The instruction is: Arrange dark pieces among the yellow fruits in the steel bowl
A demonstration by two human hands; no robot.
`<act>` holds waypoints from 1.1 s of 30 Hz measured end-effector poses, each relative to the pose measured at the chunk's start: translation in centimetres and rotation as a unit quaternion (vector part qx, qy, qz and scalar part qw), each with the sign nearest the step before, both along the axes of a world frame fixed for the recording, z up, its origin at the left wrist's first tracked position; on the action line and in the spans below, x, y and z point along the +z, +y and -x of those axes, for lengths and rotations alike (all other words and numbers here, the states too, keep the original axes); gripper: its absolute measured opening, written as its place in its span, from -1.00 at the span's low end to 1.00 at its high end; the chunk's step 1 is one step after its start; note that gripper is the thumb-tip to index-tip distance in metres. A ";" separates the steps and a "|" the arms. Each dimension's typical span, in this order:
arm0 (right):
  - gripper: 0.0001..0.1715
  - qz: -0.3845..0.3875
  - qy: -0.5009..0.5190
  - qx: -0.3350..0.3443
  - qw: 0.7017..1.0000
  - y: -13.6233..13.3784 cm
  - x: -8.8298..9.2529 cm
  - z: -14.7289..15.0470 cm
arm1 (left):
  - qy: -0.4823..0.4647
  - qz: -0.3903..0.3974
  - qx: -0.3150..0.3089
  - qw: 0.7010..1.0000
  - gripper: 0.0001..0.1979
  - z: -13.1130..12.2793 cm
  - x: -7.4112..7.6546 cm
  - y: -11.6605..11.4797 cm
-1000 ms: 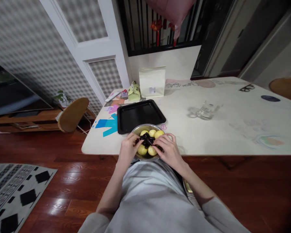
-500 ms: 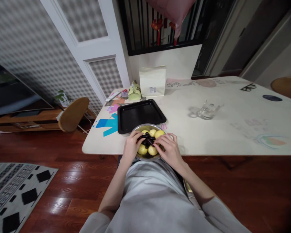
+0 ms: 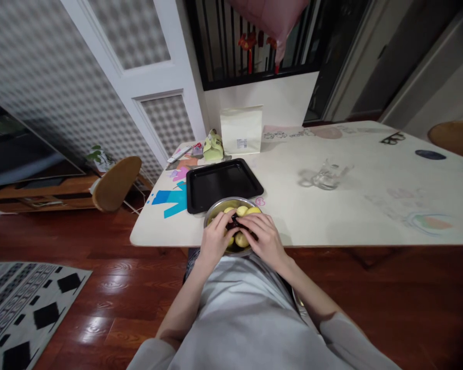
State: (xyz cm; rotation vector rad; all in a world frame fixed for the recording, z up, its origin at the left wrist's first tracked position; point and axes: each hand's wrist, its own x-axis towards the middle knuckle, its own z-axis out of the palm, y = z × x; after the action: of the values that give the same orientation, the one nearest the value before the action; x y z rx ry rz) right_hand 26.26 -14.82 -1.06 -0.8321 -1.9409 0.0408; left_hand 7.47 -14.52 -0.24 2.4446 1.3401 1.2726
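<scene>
- Fingers (image 3: 251,222) of both hands bent inward over the bowl's middle, L & R tips almost meeting; thumbs below, only a small gap to the other fingers.
- L hand (image 3: 215,236): tips at the dark fruit (image 3: 234,222), seemingly touching; firm grip or not, can't tell, knuckles hide it.
- R hand (image 3: 268,237): same pose from the other side, thumb & fingertips on/at the same dark pcs; can't tell if any pc is pinched.
- Dark fruit: near-black w/ purple tinge, slim & smooth, bit of shine; bunched mid-bowl on top of the yellow fruit, mostly covered by fingers, so no. of pcs unclear.
- Yellow fruit (image 3: 242,240): roundish, pale to mid yellow, smooth-looking; several in a ring round the dark pcs, some at far side, some near, partly hidden by hands.
- Metal bowl (image 3: 212,209): round, silvery, shiny rim; at table's near edge, right in front of the person's grey top (image 3: 235,308). Far rim overlaps the tray's near edge in view; contact unclear.
- Black tray (image 3: 224,185): rectangular, shallow, dark & glossy, just beyond bowl, slightly L.
- White table (image 3: 312,221): coloured drawings on it, e.g. blue shape (image 3: 172,198) L of tray.
- Farther back: cream bag (image 3: 241,126) upright, green pouch (image 3: 213,148) beside it. Clear glass vessel (image 3: 327,178) well to R.
</scene>
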 end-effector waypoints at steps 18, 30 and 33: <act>-0.85 -0.017 -0.012 -0.084 0.996 1.3 -0.1 0.8 | -0.018 0.012 0.018 1.000 -0.60 0.7 0.0 0.5; -0.86 0.001 -0.035 -0.108 0.994 1.6 -0.6 0.4 | -0.040 0.035 0.051 0.997 -0.66 3.1 1.0 1.1; -0.86 0.005 -0.026 -0.102 0.994 1.6 -0.7 0.0 | -0.027 0.039 0.058 0.997 -0.66 3.3 0.9 1.1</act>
State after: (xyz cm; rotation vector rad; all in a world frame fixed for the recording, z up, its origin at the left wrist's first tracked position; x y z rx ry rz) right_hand 26.23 -13.25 -1.80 -1.0438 -1.8953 -0.0945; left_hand 4.22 -13.39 0.62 2.2957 1.5072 1.2748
